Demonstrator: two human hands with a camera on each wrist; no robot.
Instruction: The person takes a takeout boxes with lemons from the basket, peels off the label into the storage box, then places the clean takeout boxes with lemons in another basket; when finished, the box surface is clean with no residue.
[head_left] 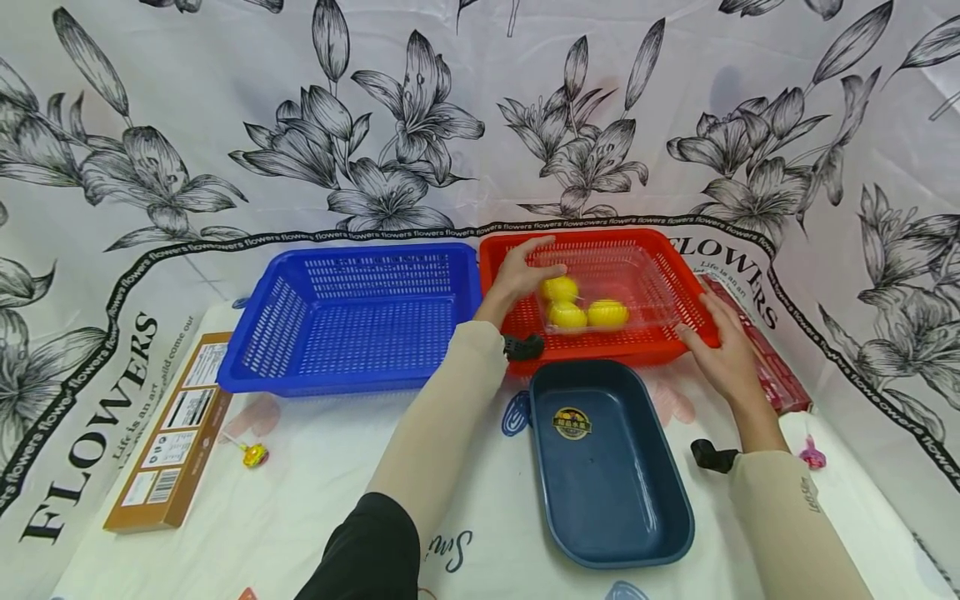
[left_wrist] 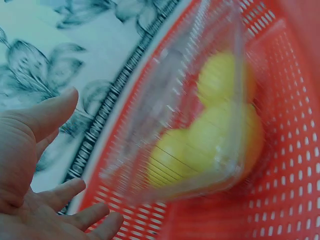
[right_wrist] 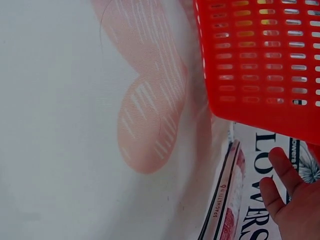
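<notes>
A clear plastic box (head_left: pixel 660 304) with yellow round fruits (head_left: pixel 607 313) inside sits in the red basket (head_left: pixel 637 353). My left hand (head_left: pixel 517 273) is over the basket's left side, beside the box. Its thumb and fingers are spread with nothing between them, as the left wrist view also shows, where the box (left_wrist: pixel 210 187) is apart from the fingertips. At the basket's right front corner is my right hand (head_left: pixel 723 350), its fingers extended along the rim. In the right wrist view, part of this hand (right_wrist: pixel 302 207) is beside the basket wall and the rest is cut off.
To the left stands a blue basket (head_left: pixel 300 383). In front of the red basket lies a dark blue tub (head_left: pixel 600 492). A brown box (head_left: pixel 168 450) and a lollipop (head_left: pixel 255 455) lie at left; a red spaghetti package (head_left: pixel 783 375) and a pink candy (head_left: pixel 812 454) at right.
</notes>
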